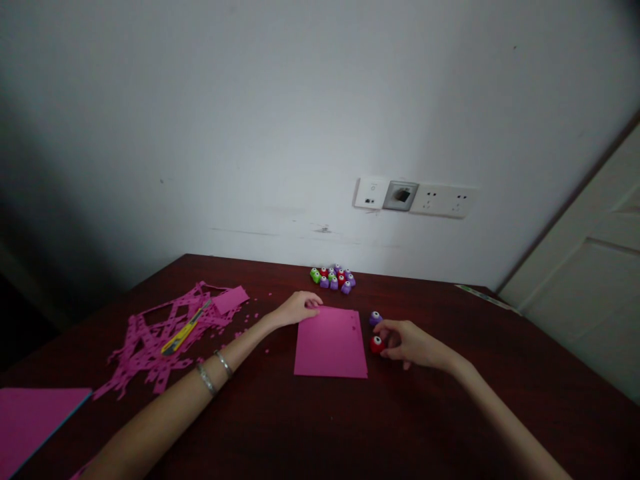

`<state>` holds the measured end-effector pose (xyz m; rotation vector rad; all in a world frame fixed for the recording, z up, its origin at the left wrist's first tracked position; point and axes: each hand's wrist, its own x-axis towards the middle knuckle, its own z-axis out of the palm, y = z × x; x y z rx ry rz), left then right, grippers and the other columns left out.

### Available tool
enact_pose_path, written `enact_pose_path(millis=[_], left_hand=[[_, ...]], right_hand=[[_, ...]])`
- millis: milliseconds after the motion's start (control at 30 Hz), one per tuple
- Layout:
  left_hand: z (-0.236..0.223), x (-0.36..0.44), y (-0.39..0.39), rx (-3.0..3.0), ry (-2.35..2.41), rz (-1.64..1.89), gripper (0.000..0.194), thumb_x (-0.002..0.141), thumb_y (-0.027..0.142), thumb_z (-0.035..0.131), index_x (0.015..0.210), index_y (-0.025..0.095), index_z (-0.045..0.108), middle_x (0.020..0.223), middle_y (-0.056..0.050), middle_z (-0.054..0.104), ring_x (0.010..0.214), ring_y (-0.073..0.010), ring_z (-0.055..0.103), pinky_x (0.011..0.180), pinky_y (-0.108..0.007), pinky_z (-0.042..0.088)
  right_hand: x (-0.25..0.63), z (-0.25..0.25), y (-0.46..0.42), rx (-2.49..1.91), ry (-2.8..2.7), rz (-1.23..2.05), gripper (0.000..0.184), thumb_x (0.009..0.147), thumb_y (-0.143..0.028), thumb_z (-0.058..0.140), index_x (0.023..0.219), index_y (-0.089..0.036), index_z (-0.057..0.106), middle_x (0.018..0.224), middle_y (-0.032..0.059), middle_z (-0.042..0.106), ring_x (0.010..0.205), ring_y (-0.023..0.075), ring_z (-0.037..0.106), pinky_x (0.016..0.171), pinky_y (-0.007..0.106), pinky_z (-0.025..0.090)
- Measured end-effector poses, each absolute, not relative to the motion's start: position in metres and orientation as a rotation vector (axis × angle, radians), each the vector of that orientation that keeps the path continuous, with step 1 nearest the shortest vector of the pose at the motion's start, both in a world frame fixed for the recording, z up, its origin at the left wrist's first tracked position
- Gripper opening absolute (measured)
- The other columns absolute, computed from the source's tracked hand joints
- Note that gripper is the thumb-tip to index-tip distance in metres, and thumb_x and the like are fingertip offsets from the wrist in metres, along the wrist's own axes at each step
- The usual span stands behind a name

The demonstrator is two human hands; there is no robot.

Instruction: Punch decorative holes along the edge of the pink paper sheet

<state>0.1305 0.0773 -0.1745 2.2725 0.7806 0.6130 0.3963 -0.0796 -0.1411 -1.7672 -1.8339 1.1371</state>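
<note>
A stack of pink paper (331, 347) lies on the table, its sheets slightly out of line at the right edge. Small punched marks show near its top right corner. My left hand (299, 309) is at the top left corner, fingers curled, with the thumb on the paper. To the right of the stack, my right hand (410, 343) has its thumb and forefinger closed around a red craft punch (377, 345) with a white button. A purple craft punch (375, 319) stands just beyond those fingers.
Several green, red and purple craft punches (334, 283) cluster near the wall. At left, a yellow utility knife (186, 328) lies on pink paper scraps (145, 340). A larger pink sheet (40, 420) covers the front left. A ruler-like strip (487, 298) lies along the right edge.
</note>
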Motion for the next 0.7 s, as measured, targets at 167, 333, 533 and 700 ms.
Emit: enact_pose_path(millis=[167, 333, 533, 700], left_hand=[[-0.173, 0.130, 0.078, 2.297, 0.795, 0.710, 0.025, 0.071, 0.019, 0.055, 0.094, 0.013, 0.064, 0.089, -0.007, 0.064, 0.077, -0.0139, 0.057, 0.069, -0.025, 0.044], [-0.173, 0.128, 0.080, 2.309, 0.808, 0.758, 0.020, 0.071, 0.018, 0.054, 0.088, 0.015, 0.065, 0.087, -0.004, 0.063, 0.078, -0.0133, 0.057, 0.070, -0.024, 0.044], [-0.171, 0.125, 0.082, 2.307, 0.847, 0.767, 0.019, 0.072, 0.016, 0.053, 0.085, 0.015, 0.066, 0.085, -0.005, 0.063, 0.077, -0.0136, 0.057, 0.070, -0.024, 0.044], [-0.175, 0.124, 0.085, 2.315, 0.886, 0.779, 0.019, 0.071, 0.014, 0.053, 0.085, 0.015, 0.065, 0.085, -0.004, 0.064, 0.078, -0.0135, 0.057, 0.072, -0.025, 0.044]], right_hand=[[0.410, -0.133, -0.077, -1.754, -1.801, 0.900, 0.032, 0.075, -0.049, 0.053, 0.083, -0.018, 0.056, 0.075, 0.0029, 0.058, 0.061, 0.0123, 0.054, 0.041, 0.019, 0.043], [0.432, -0.159, -0.068, -1.781, -1.648, 0.436, 0.039, 0.082, -0.052, 0.040, 0.064, -0.018, 0.050, 0.060, 0.0013, 0.056, 0.054, 0.0123, 0.051, 0.052, 0.023, 0.041], [0.440, -0.193, -0.066, -1.961, -1.685, 0.178, 0.035, 0.083, -0.047, 0.039, 0.063, -0.020, 0.050, 0.060, 0.0008, 0.058, 0.054, 0.0139, 0.051, 0.052, 0.023, 0.034], [0.432, -0.197, -0.069, -2.095, -1.747, 0.019, 0.027, 0.083, -0.039, 0.039, 0.066, -0.022, 0.050, 0.062, 0.0001, 0.059, 0.057, 0.0144, 0.054, 0.050, 0.022, 0.029]])
